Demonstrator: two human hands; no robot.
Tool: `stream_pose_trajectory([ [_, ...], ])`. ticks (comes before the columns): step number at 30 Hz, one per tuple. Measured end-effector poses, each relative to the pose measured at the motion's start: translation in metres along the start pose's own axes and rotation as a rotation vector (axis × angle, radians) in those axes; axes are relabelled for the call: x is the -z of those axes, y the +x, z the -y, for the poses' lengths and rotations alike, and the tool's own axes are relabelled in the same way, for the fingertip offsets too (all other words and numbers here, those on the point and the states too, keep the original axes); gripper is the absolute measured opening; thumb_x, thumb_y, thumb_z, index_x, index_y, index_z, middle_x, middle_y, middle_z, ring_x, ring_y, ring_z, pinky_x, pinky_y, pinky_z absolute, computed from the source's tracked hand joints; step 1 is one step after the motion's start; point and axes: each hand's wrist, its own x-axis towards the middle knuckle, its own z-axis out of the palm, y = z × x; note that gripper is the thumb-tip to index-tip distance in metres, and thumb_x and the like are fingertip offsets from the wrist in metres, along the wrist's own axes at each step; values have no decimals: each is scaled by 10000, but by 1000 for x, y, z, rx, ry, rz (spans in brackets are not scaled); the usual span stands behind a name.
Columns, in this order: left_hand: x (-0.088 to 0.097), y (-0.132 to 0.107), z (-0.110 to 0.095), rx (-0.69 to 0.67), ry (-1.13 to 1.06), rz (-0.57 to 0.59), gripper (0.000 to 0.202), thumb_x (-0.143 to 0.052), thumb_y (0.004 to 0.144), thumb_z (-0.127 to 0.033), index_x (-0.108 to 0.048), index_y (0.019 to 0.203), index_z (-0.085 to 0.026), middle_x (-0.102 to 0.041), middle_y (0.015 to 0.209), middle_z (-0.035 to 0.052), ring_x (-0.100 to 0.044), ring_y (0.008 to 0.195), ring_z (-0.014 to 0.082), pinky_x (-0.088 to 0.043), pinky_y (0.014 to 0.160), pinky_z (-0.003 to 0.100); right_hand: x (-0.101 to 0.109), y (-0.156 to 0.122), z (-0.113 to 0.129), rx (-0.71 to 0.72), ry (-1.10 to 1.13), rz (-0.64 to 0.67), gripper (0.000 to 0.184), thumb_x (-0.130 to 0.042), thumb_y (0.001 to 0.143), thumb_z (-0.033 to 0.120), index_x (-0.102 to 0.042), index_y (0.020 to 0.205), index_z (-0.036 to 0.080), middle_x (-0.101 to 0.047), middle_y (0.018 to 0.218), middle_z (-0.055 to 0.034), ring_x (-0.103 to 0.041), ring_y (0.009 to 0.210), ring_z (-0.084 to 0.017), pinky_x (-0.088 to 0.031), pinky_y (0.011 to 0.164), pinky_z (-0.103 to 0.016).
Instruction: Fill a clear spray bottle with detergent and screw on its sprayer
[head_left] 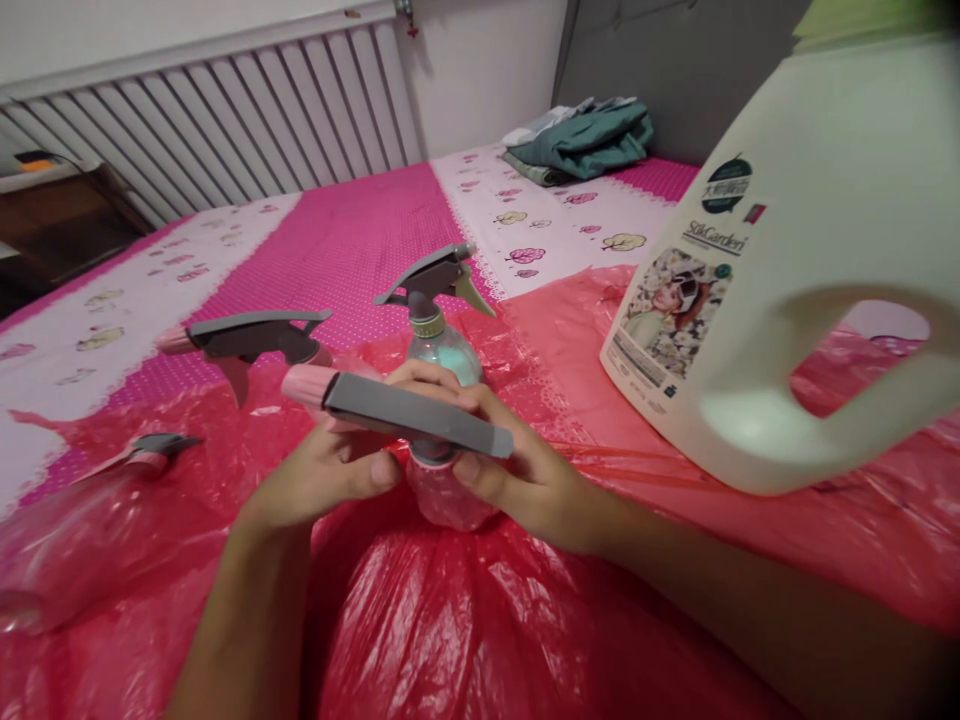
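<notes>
Fingers [491, 482] are partly covering the held bottle [448, 500] and, beyond them, the green-collared bottle [440, 345]; right of them, the jug [810, 240] is extending past the frame.

Home bedroom, printed bedspread [330, 240] (pink), white radiator [300, 110]

Spray head [416, 412] grey, nozzle [307, 386] pink; sheeting [420, 620] red; cloth [337, 245] dotted magenta.

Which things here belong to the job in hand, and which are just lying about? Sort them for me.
Likely part of the job:
- held spray bottle
- green-collared spray bottle
- second pink-and-grey sprayer
- large pale jug
- red plastic sheet

Apparently just lying about:
- folded clothes

Unclear: spray bottle on its side, apart from the others.
</notes>
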Motion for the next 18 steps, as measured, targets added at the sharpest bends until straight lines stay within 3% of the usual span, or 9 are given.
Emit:
stream_pose_trajectory([
  [5, -1, 0, -3, 25, 59, 71, 503, -691, 927, -597, -731, 1354, -334, -633, 1466, 100, -562, 1409, 348, -582, 1080, 432, -1, 3, 2, 51, 22, 15, 260, -620, 1042, 346, -531, 1276, 275, -516, 1542, -51, -464, 1489, -173, -316, 1299, -396],
  [9, 0, 0, -5, 28, 20, 139, 484, -662, 973, -537, -680, 1417, -346, -612, 1504, 79, -597, 1391, 306, -560, 1118, 390, -1, 4, 4, 47, 18, 24, 261, -625, 1034, 304, -529, 1275, 277, -487, 1566, -55, -446, 1504, -158, -275, 1322, -385],
  [14, 1, 1, -7, 24, 34, 86, 357, -715, 952, -478, -764, 1266, -316, -613, 1475, 60, -615, 1330, 277, -581, 1038, 325, 0, 1, 1, 42, -37, 4, 286, -614, 1043, 367, -546, 1297, 256, -534, 1533, -69, -453, 1500, -180, -330, 1293, -400],
  [18, -1, 7, -8, -74, 80, 50, 343, -785, 885, -494, -771, 1127, -251, -670, 1330, 83, -569, 1341, 308, -494, 1152, 406, 1, 0, -4, 68, -78, -13, 274, -577, 1060, 400, -580, 1293, 257, -623, 1429, -60, -547, 1404, -186, -415, 1228, -393],
])
